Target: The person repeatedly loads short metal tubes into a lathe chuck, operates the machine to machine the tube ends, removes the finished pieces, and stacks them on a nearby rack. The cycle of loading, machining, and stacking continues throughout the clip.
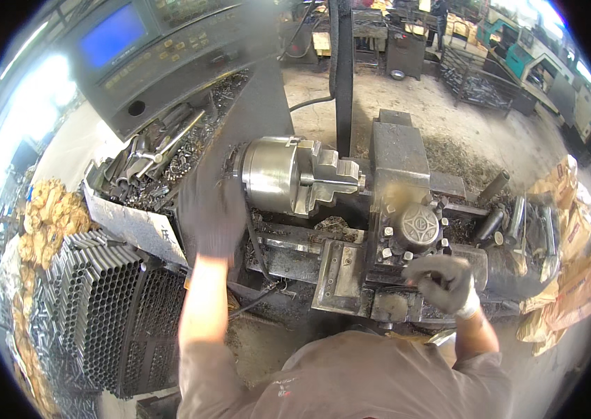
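There is 1 lathe chuck, bright metal, mounted near the middle with its stepped jaws facing right; at least 2 of them show. To its right stands 1 tool post with 1 round cap on top and at least 5 square-headed bolts around it. Farther right lie at least 4 metal bars, near brown paper wrapping. At upper left is 1 control panel with 1 blue screen; below it, 1 chip-filled tray carries 1 T-handled tool. At lower left is 1 large stack of tubes, too many to count.

The person's 2 hands, in dark gloves, are well apart. The left hand is at the end of a nearly upright forearm, just left of the chuck and blurred; I cannot tell how its fingers stand or whether it touches anything. The right hand comes in from the lower right on a bent arm, its fingers curled toward the thumb, just beside the near right side of the tool post; I cannot tell whether it grips something.
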Demonstrator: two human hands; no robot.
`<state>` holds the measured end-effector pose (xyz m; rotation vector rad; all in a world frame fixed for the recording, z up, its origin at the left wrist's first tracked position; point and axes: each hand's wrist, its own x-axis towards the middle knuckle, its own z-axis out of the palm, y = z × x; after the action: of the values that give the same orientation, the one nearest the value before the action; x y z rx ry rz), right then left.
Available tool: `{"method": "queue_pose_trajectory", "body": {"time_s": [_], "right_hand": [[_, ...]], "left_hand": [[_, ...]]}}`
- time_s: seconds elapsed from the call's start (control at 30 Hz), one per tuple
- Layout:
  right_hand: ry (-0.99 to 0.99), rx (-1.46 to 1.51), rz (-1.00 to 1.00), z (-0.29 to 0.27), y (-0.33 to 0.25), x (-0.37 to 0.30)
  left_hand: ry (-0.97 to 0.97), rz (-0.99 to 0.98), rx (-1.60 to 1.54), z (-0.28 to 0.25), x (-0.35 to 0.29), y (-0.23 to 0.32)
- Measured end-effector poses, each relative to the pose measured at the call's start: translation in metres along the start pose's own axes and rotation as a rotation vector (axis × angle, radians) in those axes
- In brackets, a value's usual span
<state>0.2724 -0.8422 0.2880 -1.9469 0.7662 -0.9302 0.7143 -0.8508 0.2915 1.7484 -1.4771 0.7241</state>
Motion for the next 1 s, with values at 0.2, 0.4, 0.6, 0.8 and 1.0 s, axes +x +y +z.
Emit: {"method": "queue_pose_trajectory", "body": {"time_s": [0.2,0.4,0.6,0.8,1.0], "right_hand": [[-0.04,0.088,0.161,0.005,0.03,-0.029],[-0.18,0.154,0.172,0.019,0.044,-0.056],[-0.429,0.223,0.115,0.087,0.064,-0.049],[-0.912,0.055,-0.03,0.235,0.079,-0.053],[-1.32,-0.338,-0.408,0.431,0.097,-0.093]], "left_hand": [[-0.407,-0.272,0.367,0.079,0.189,0.022],[-0.319,-0.163,0.297,0.08,0.142,0.039],[-0.707,-0.104,-0.152,0.03,-0.197,0.07],[-1.112,-1.328,-0.045,-0.158,-0.616,0.024],[-0.365,-2.325,0.607,-0.438,-0.874,0.161]]}}
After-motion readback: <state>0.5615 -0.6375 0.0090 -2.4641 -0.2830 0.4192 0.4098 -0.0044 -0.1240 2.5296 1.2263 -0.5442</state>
